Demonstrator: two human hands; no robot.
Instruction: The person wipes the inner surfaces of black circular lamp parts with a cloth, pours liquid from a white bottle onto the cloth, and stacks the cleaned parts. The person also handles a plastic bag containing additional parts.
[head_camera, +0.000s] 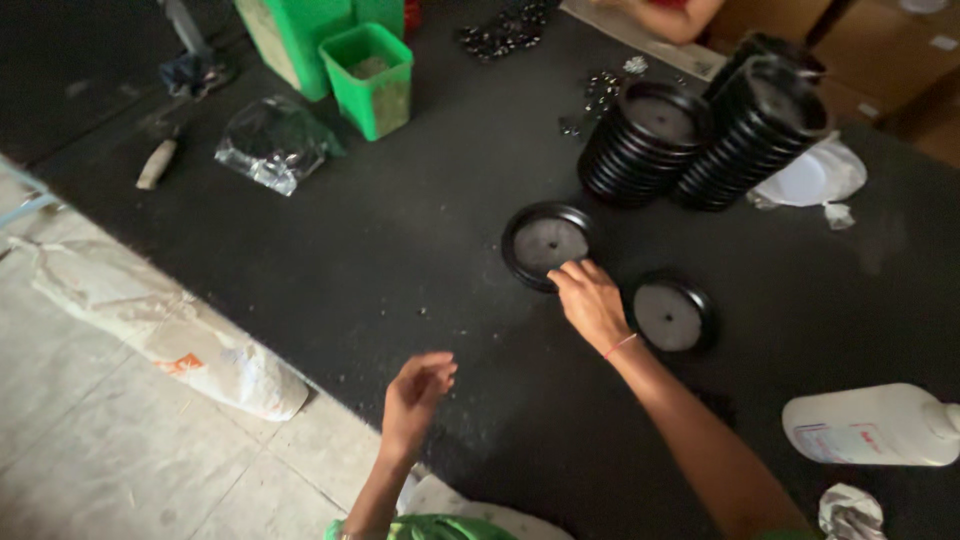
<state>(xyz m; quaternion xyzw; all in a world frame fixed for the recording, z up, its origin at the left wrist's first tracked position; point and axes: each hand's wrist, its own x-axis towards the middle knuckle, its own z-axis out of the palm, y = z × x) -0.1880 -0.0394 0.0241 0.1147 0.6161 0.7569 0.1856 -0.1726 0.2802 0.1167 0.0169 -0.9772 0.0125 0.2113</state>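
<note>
Right hand (590, 300) is stretched forward over the black mat (380, 260), its fingers curled down onto the near rim of a black round disc (545, 243) with a grey centre; whether the rim is pinched cannot be told. Left hand (415, 393) is held loosely half-open above the mat's near edge, nothing gripped. A second disc (670, 315) lies just right of the right wrist. Two leaning stacks of discs (700, 135) are seen behind.

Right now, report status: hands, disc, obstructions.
Right hand fingertips on rim of black disc. Left hand empty, hovering over the black mat. Second disc beside right wrist; nothing blocking.
</note>
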